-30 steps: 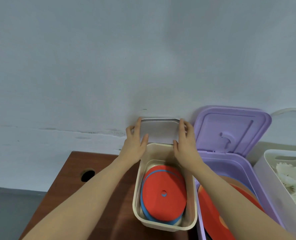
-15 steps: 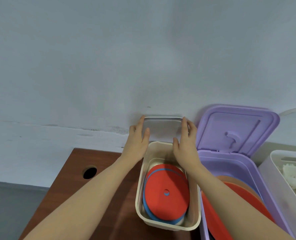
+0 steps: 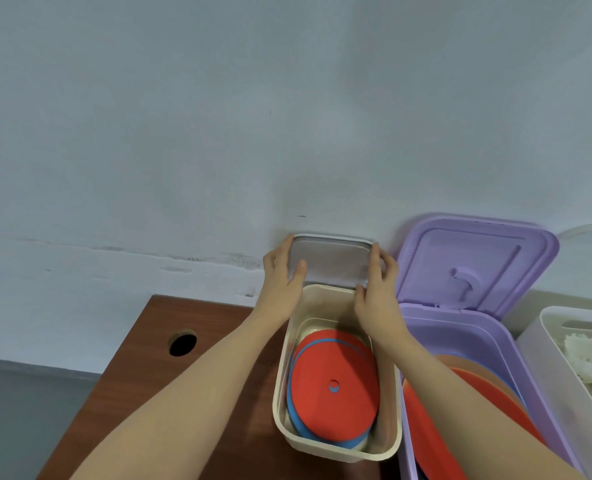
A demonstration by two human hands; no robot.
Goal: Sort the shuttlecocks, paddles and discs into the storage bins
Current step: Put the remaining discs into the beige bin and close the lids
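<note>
A cream bin on the wooden table holds stacked red and blue discs. Its pale lid stands upright at the far end, against the wall. My left hand grips the lid's left edge and my right hand grips its right edge. To the right, a purple bin with its lid raised holds red paddles, partly hidden by my right forearm. A white bin at the far right contains white shuttlecocks.
The brown table has a round cable hole near its left back corner. A grey-blue wall rises directly behind the bins. Beyond the table's left edge lies the grey floor.
Both hands kept their hold on the cream bin's lid. The lid looks slightly more upright against the wall, and the view shifted a little.
</note>
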